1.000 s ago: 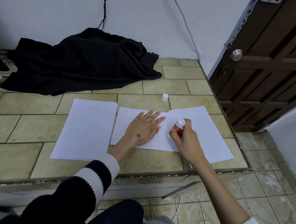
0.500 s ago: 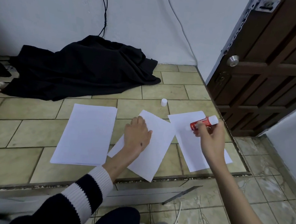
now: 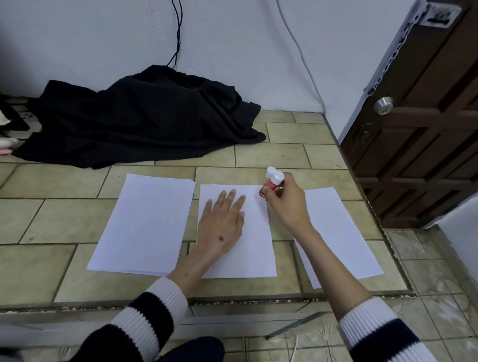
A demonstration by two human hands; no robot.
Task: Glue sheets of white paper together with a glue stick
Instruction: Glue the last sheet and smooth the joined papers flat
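On a tiled ledge (image 3: 53, 221), three lots of white paper lie side by side: a stack (image 3: 146, 224) at the left, the middle sheet (image 3: 252, 240) under my palm, and the right sheet (image 3: 340, 234) beyond my forearm, slightly askew. My left hand (image 3: 220, 223) rests flat on the middle sheet, fingers straight and a little spread, pinning it. Paper this thin is light, limp and likely to slide on the tile, so I judge it needs holding down by its face while the glue runs along an edge, and lifting by a corner afterwards. My right hand (image 3: 286, 203) curls round the red glue stick (image 3: 269, 185), its lower end at the sheet's far right corner. It looks stiff, light and easily gripped round the barrel. Its white cap (image 3: 270, 171) appears to stand just behind.
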